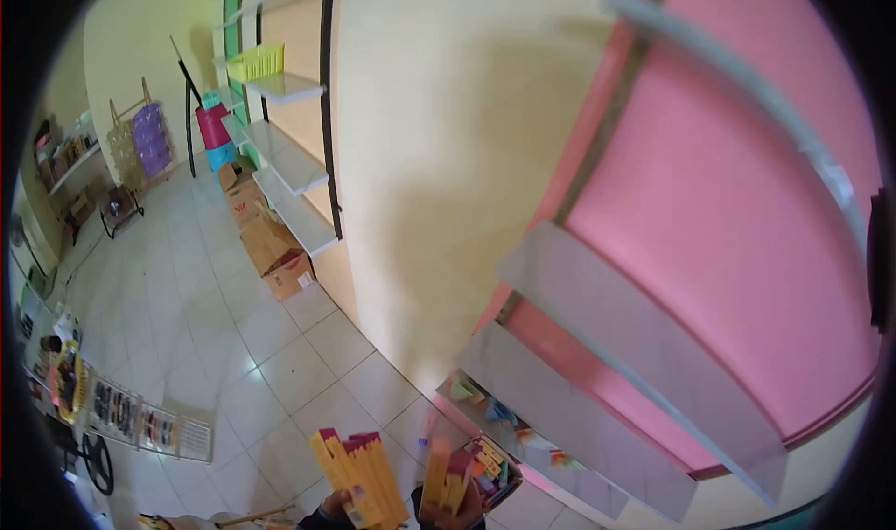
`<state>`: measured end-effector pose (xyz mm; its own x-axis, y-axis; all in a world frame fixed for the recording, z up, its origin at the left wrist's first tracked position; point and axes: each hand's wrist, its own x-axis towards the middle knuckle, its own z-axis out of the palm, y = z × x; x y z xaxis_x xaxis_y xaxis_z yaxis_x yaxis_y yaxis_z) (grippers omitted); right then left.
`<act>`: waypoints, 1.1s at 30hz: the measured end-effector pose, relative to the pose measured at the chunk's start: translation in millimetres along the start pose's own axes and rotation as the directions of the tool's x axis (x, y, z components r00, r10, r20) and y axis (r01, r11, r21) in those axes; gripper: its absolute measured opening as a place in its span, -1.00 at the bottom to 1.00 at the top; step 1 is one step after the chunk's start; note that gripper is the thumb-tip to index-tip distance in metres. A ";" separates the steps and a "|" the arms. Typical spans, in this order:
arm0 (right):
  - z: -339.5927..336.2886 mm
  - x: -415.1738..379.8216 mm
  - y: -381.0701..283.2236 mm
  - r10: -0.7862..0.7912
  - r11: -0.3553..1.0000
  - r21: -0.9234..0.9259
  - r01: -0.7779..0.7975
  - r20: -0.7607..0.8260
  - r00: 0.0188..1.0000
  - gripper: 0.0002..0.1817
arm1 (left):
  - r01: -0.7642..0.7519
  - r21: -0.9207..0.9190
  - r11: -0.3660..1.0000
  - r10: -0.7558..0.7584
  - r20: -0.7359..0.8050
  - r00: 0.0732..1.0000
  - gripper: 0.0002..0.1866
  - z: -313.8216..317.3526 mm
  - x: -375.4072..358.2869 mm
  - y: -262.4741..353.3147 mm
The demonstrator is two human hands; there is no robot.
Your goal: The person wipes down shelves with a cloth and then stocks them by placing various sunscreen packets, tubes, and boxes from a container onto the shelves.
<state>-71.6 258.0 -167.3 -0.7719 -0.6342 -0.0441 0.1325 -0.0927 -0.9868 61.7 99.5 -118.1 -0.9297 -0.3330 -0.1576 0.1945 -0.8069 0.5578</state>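
Observation:
At the bottom of the head view, my left hand (pixel 336 505) is closed around a bundle of long yellow boxes (pixel 362 479) with maroon ends. Beside it, my right hand (pixel 469 509) grips a smaller bunch of similar yellow boxes (pixel 442 481), slightly blurred. A narrow gap separates the two bunches. Just behind my right hand stands an open carton (pixel 514 482) filled with small colourful packs. What is printed on the boxes cannot be read.
Grey shelves (pixel 644 343) on a pink wall panel reach out at the right; the lowest shelf (pixel 597 493) carries some colourful items. Cardboard boxes (pixel 271 245) sit on the tiled floor below other shelves. A wire display rack (pixel 194 437) stands at the left.

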 end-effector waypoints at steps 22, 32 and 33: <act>53.1 38.3 -235.4 -0.236 0.970 0.077 0.229 0.109 0.966 -0.36 | -0.007 -0.156 0.988 0.121 0.740 0.661 -0.03 146.3 98.9 125.7; 73.9 29.8 -236.3 -0.039 0.888 0.441 0.133 -0.215 0.976 -0.38 | 0.311 -0.266 0.913 -0.040 0.699 0.714 -0.02 147.8 87.2 161.6; 78.8 27.0 -264.4 -0.314 0.941 -0.207 0.267 -0.243 0.918 -0.36 | 0.293 -0.276 0.916 -0.027 0.684 0.729 -0.01 143.3 87.4 163.9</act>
<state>-78.5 204.9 104.7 -0.9012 -0.3662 0.2319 -0.2107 -0.0976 -0.9727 -32.5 8.0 76.3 -0.8972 0.1126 0.4271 -0.0077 -0.9708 0.2398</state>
